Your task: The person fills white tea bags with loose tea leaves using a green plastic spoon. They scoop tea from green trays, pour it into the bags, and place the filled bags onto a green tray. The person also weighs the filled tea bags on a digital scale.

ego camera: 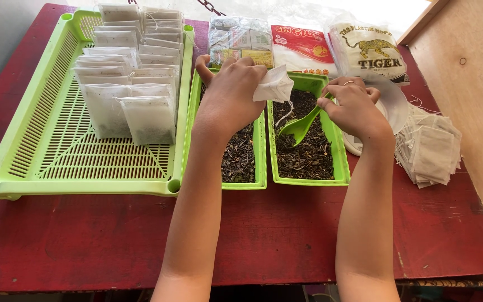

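Red painted wooden table fills the frame, pale wooden panel at the right edge.

Left hand, centre frame: fingers closed on a small white paper filter bag, pinched at its left edge, held in the air above the gap between the two small trays; its string hangs down toward the leaves.

Right hand, right of centre: fingers wrapped around the handle of a green plastic scoop. Scoop bowl points lower left and sits in the dark loose tea leaves, just below the bag.

Leaves fill two narrow green plastic trays side by side: right one under the scoop, left one partly hidden by the left forearm.

Just right of the right hand: round white dish or scale, mostly covered by the wrist, can't tell which. Further right, a loose stack of empty white filter bags on the table.

Left half of frame: large green slotted plastic tray, with rows of filled white bags in its upper part, lower part bare.

Top centre, behind the small trays: three plastic-wrapped packs lined up.
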